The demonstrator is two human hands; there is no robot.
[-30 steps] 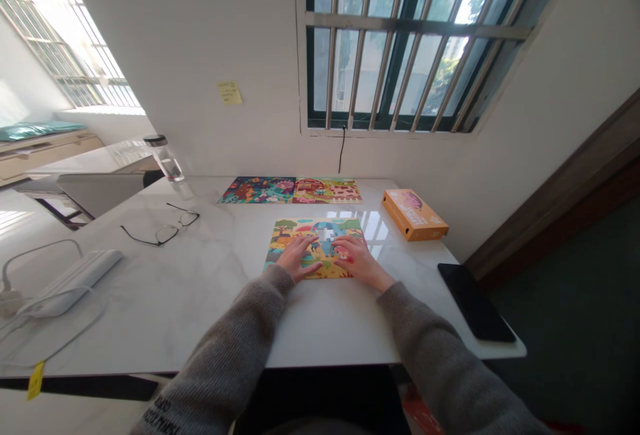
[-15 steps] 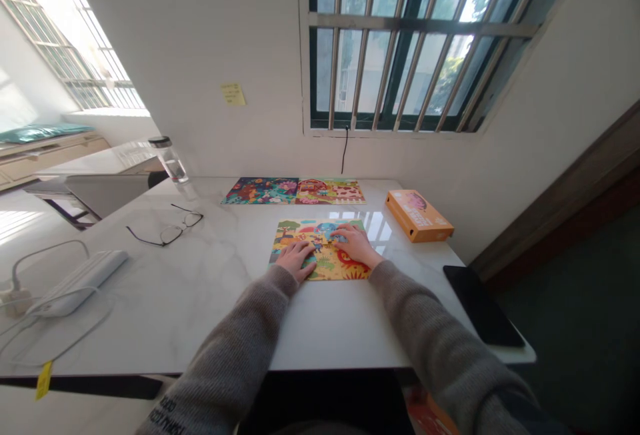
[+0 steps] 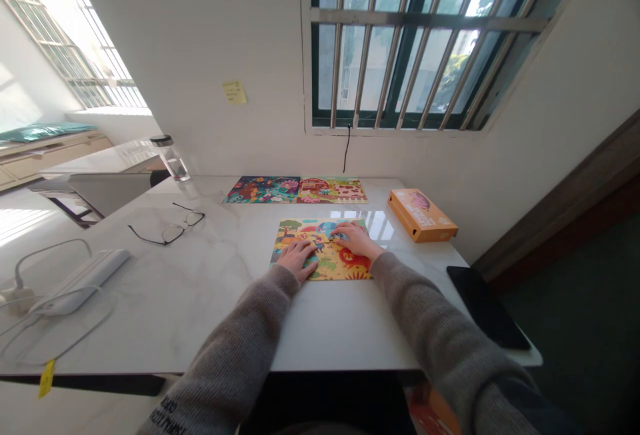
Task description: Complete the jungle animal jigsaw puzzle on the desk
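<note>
A brightly coloured animal jigsaw puzzle [image 3: 327, 265] lies flat on the white marbled table in front of me. My left hand [image 3: 299, 258] rests on its left part, palm down with the fingers stretched out and holding nothing. Over the upper right part, beside the blue elephant picture, my right hand [image 3: 356, 238] is bent, its fingertips closed on what looks like a puzzle piece [image 3: 341, 236]. The fingers hide most of that piece. A small dark gap shows in the picture near these fingertips.
Behind lie a dark forest puzzle [image 3: 263, 190] and a farm puzzle [image 3: 334, 190], side by side. An orange box [image 3: 423, 215] and a black phone-like slab [image 3: 486, 306] are right. Glasses [image 3: 173, 234], a bottle [image 3: 171, 158] and a power strip [image 3: 83, 283] with cables stand left.
My right hand has shifted very slightly at the puzzle, its fingers bending a little more. The left hand stays in place. The whole view has moved slightly.
</note>
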